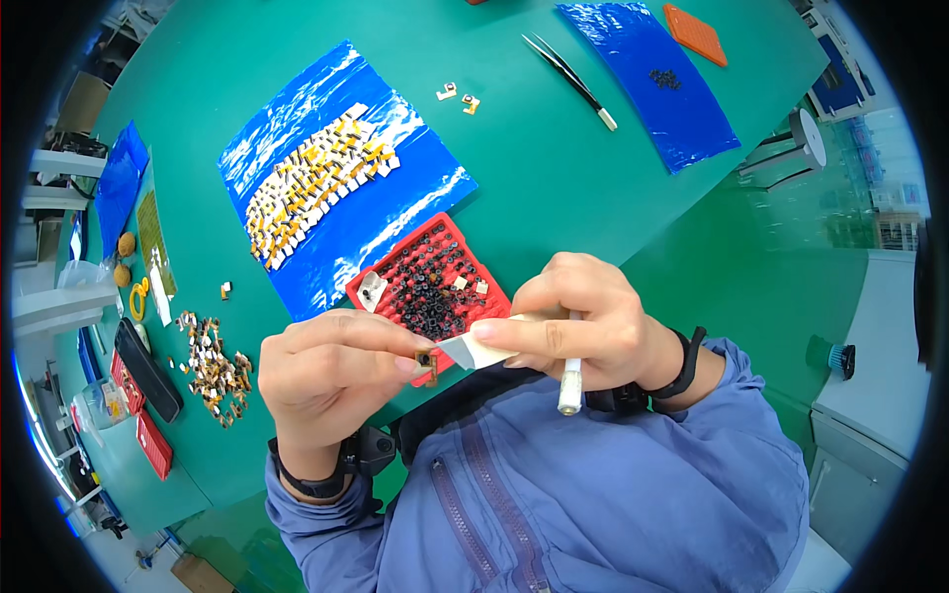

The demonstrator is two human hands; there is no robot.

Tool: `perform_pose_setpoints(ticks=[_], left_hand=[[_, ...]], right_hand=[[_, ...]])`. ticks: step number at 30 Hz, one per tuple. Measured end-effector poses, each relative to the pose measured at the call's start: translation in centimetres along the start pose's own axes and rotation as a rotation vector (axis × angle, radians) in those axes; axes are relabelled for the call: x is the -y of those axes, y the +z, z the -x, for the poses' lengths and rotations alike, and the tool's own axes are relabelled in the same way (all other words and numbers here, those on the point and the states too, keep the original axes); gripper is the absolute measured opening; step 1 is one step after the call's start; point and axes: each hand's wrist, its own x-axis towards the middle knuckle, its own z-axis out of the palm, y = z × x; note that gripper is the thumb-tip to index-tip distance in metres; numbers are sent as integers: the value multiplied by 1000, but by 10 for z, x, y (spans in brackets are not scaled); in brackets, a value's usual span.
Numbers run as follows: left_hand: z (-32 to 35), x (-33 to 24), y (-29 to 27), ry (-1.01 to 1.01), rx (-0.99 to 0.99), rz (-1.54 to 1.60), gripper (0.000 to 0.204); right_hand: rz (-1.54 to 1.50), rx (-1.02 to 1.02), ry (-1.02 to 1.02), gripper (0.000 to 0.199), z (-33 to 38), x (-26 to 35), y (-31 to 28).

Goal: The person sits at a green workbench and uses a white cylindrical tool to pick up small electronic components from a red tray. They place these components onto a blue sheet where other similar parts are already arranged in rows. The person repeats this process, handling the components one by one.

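Observation:
My left hand [341, 371] pinches a small brown and gold part with a dark square [426, 368] between thumb and fingertips. In my right hand [583, 326] is a flat blade [458, 351] with a cream wrapped grip [492, 349], its grey slanted tip right beside the small part; whether they touch I cannot tell. A white-ended stick [570, 387] also hangs down between my right fingers. Just beyond both hands lies a red tray [357, 288] full of small black pieces [432, 301], with a few white bits among them.
A blue sheet [326, 79] carries rows of white and yellow parts [316, 183]. Loose parts [213, 366] are heaped at left, near a black case [146, 369]. Tweezers [570, 81], another blue sheet [682, 128] with black bits and an orange tray [696, 35] lie far right.

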Motion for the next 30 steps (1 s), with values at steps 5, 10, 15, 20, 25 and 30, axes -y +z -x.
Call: perform_pose_setpoints(ticks=[5, 10, 15, 20, 25, 30], left_hand=[[-1, 0, 0, 10, 4, -24, 14], [-2, -1, -2, 25, 48, -61, 11], [-1, 0, -3, 29, 64, -57, 11], [-1, 0, -2, 11, 52, -47, 11], [-1, 1, -2, 12, 53, -35, 10], [-1, 1, 1, 19, 10, -39, 11]], right_hand=[[-54, 6, -2, 32, 1, -1, 0], [-84, 25, -9, 32, 1, -2, 1], [-86, 33, -5, 32, 2, -1, 1], [-71, 30, 1, 31, 3, -1, 3], [-66, 24, -1, 31, 3, -1, 5], [-77, 23, 2, 31, 2, 0, 5]])
